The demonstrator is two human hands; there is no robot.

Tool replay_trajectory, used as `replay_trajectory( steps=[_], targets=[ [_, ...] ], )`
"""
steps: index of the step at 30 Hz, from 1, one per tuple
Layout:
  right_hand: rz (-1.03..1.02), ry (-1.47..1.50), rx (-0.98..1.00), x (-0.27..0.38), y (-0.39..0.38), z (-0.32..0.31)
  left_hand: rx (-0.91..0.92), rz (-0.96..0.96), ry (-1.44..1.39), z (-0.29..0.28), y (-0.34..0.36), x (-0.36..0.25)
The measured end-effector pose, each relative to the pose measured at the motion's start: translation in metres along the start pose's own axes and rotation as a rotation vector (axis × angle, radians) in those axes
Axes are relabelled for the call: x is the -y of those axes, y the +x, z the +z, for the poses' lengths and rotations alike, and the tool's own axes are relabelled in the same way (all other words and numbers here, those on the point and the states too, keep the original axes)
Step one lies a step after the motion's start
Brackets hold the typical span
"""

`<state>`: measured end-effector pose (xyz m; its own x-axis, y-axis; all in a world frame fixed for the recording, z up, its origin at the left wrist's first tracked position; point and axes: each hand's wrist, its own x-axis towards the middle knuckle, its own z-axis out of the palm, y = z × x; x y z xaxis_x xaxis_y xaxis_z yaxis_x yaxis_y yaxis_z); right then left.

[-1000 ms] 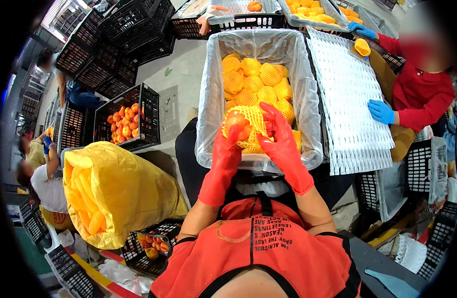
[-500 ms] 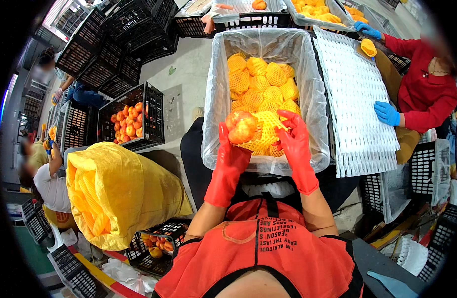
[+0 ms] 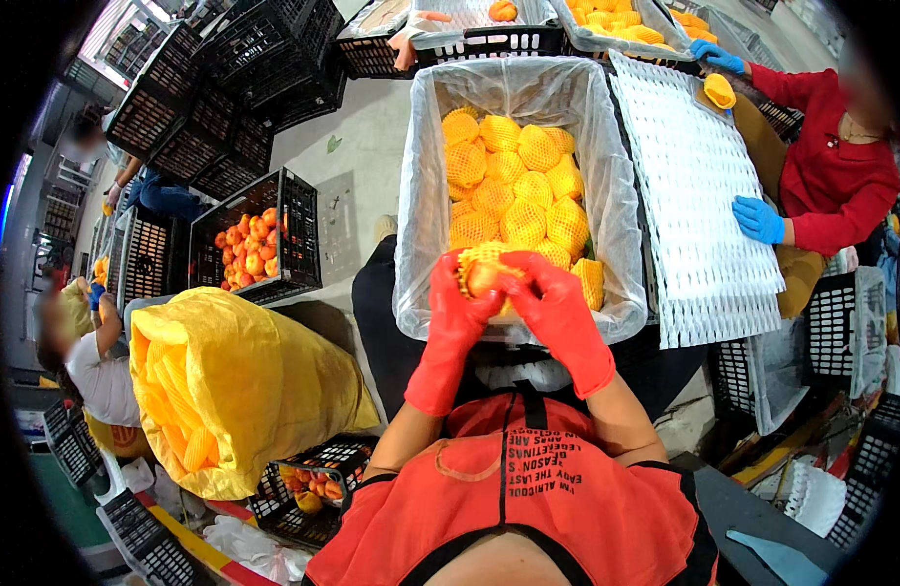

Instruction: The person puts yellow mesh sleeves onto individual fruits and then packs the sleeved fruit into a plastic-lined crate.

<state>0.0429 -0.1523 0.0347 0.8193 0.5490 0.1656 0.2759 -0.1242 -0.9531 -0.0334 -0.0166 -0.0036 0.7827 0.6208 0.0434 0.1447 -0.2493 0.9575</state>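
Both my hands, in red rubber gloves, close around an orange-red fruit (image 3: 485,273) that has a yellow foam net pulled partly over it, above the near end of a crate (image 3: 418,176) lined with clear plastic. My left hand (image 3: 456,311) grips it from the left and below, and my right hand (image 3: 546,311) has its thumb and fingers on the right side. Beneath and beyond them, several fruits in yellow foam nets (image 3: 516,176) fill the crate.
A yellow sack of nets (image 3: 264,381) and crates of bare fruit (image 3: 246,246) stand left; stacked black crates (image 3: 255,59) behind. A white padded sheet (image 3: 694,205) lies right, beside a co-worker in red (image 3: 831,186) with blue gloves. Other workers sit far left.
My hands have drawn closer together around the fruit, which sits lower between my fingers with the foam net now around it. The co-worker's hands stay about where they were.
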Motion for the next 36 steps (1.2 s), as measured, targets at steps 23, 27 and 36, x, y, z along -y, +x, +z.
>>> replay_trajectory(
  steps=[23, 27, 36],
  targets=[
    [0.046, 0.223, -0.634, -0.167, 0.113, -0.288, -0.141, 0.493, 0.387, -0.016, 0.026, 0.034],
    [0.087, -0.818, -0.460, -0.191, 0.109, -0.338, -0.005, 0.204, 0.143, -0.007, 0.030, 0.010],
    [-0.046, -0.329, 0.134, -0.094, 0.220, -0.032, -0.009, 0.146, 0.173, -0.017, 0.034, 0.013]
  ],
)
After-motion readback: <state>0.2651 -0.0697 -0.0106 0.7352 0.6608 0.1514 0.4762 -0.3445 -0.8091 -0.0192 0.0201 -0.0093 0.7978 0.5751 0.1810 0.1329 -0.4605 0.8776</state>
